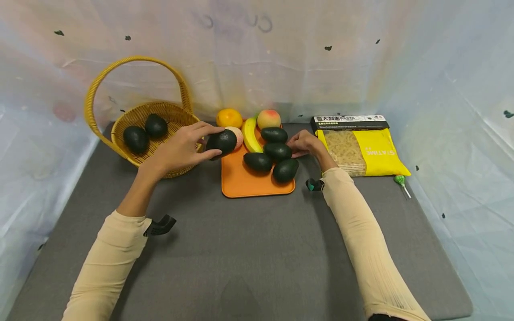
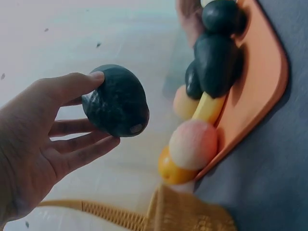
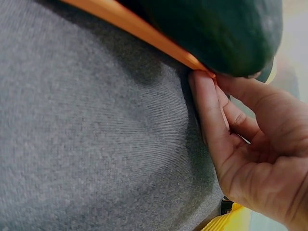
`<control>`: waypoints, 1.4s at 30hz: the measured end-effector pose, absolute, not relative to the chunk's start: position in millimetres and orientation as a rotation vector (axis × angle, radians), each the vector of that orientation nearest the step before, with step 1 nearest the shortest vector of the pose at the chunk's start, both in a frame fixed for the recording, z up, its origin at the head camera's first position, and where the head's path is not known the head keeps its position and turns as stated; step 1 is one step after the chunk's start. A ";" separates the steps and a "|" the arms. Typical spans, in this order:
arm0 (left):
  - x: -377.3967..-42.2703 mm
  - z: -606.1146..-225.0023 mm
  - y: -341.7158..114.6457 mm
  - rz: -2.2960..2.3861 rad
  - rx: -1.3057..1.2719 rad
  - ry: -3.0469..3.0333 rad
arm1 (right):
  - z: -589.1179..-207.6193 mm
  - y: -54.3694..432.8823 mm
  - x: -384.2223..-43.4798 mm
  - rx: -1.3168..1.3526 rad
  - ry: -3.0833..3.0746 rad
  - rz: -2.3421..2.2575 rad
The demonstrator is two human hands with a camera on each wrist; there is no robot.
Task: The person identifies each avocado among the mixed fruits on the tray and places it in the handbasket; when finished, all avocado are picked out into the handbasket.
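Observation:
My left hand (image 1: 180, 145) holds a dark green avocado (image 1: 222, 141) between thumb and fingers, raised between the basket and the tray. In the left wrist view that avocado (image 2: 115, 101) is gripped at its side, its blunt tip facing away from the palm. At the right edge of the orange tray (image 1: 241, 186), my right hand (image 1: 308, 143) pinches the rim, which the right wrist view shows between thumb and fingers (image 3: 207, 96). Several avocados (image 1: 278, 152) lie on the tray beside a banana (image 1: 250, 136). Two more avocados (image 1: 135, 139) rest in the yellow wicker basket (image 1: 176, 117).
Behind the banana sits a peach (image 1: 269, 119); another peach (image 1: 239, 137) is partly hidden by the held avocado. An orange (image 1: 229, 118) stands at the tray's back left. To the right lie a yellow pasta bag (image 1: 377, 151), a black box (image 1: 349, 121) and a green lollipop (image 1: 400, 180).

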State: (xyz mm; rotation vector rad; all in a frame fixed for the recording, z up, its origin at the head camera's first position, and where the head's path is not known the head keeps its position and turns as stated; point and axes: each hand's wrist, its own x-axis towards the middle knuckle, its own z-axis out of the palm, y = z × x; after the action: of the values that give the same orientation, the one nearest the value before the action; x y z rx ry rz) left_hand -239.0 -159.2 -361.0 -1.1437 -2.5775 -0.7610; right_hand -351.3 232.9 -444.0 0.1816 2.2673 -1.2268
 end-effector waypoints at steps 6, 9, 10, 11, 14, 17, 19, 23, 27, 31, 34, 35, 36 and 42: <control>-250.4 -356.4 -185.4 -0.802 -0.981 -2.573 | -446.0 231.0 -351.7 0.188 2.254 -1.224; -256.2 -355.5 -198.7 -0.869 -0.827 -2.602 | -447.0 231.0 -352.0 0.178 2.266 -1.214; -258.5 -355.0 -202.2 -0.912 -0.754 -2.619 | -446.9 231.4 -352.3 0.177 2.271 -1.212; -261.4 -354.4 -205.2 -0.968 -0.667 -2.638 | -446.5 231.9 -352.3 0.177 2.280 -1.210; -271.5 -353.2 -212.6 -1.204 -0.376 -2.677 | -446.1 233.8 -353.5 0.175 2.290 -1.216; -282.8 -353.4 -219.0 -1.435 -0.133 -2.660 | -447.2 234.5 -354.4 0.171 2.282 -1.221; -291.4 -353.9 -223.4 -1.555 -0.019 -2.640 | -448.5 234.5 -354.4 0.165 2.278 -1.222; -306.8 -354.0 -230.6 -1.671 0.146 -2.640 | -449.4 234.7 -353.8 0.154 2.292 -1.222; -317.4 -356.1 -234.2 -1.670 0.234 -2.678 | -448.3 235.4 -354.0 0.159 2.300 -1.212; -327.2 -365.1 -234.2 -1.567 0.246 -2.759 | -448.6 236.7 -353.8 0.171 2.298 -1.214; -332.0 -373.6 -234.0 -1.464 0.246 -2.814 | -448.1 237.0 -353.9 0.178 2.292 -1.211; -333.0 -376.2 -233.9 -1.412 0.247 -2.842 | -448.0 236.9 -353.9 0.182 2.287 -1.210; -333.9 -378.5 -234.0 -1.361 0.248 -2.874 | -447.8 236.8 -353.9 0.184 2.286 -1.206; -341.4 -385.4 -235.4 -1.014 0.156 -3.134 | -446.1 235.2 -353.2 0.187 2.271 -1.215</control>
State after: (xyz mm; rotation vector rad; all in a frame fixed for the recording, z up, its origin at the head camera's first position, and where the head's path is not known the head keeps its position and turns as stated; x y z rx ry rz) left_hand -341.4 -235.4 -385.4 0.1565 -3.1336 -1.0138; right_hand -353.2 235.2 -446.1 0.1873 2.2711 -1.2148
